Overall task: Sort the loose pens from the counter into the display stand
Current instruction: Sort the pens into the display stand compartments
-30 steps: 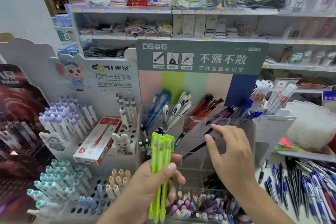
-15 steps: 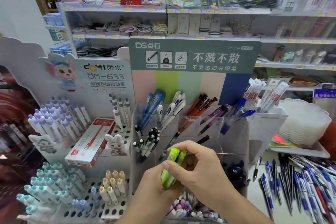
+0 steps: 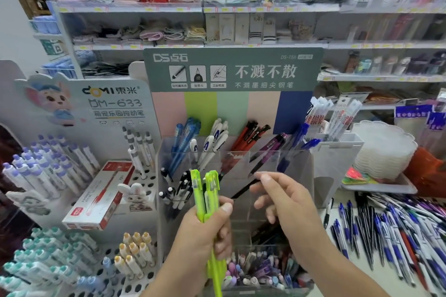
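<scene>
Left hand grips a bunch of green pens, upright, thumb pressed across the barrels; caps translucent, square-edged. Right hand just beside it, fingers loosely spread; fingertips touch a black pen lying tilted in the clear stand; whether it is pinched cannot be told.

Stand: clear acrylic, tiered compartments. Lowest tier holds mixed pastel pens. Rear tier, left to right: blue, white, red, purple, blue pens, all leaning.

Counter, right: loose pens heaped, mostly blue and black.

Left: white perforated rack with capped pens; red-and-white box lying on it.

Rack card reads "DOMI 東米", "DM-633". Header above the stand reads "DS点石", "不溅不散", "DS-758".
</scene>
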